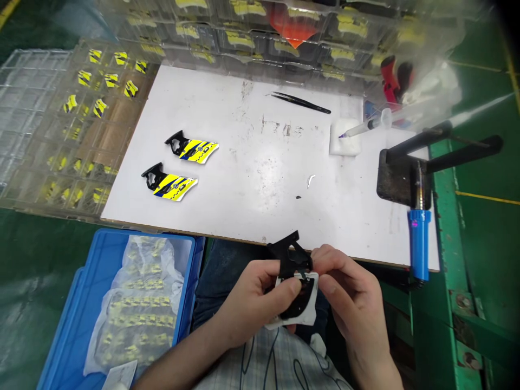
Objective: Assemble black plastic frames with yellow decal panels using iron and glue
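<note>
We hold a small black plastic part (293, 260) with a white panel on its lower half, low in the view, in front of the near edge of the bench (260, 162) and above our lap. Our left hand (254, 303) grips it from the left, thumb pressed across the white panel and fingers curled behind; our right hand (349, 295) pinches its upper right edge between thumb and fingertips, so both grips are closed on the same part. On the white bench top lie two finished pieces (181, 165) in yellow, blue and black, side by side at the left, apart from each other. Farther back lies a pair of black tweezers (301, 102), and to its right a syringe (365, 125) rests with its tip over a white pad (345, 142). At the right edge a black metal stand (400, 176) carries a tool with a blue handle (419, 244) that hangs down past the bench edge. Clear compartment trays (81, 124) holding more yellow pieces sit left of and behind the bench. A blue bin (81, 303) at lower left holds a plastic bag (140, 309) of yellow parts.
</note>
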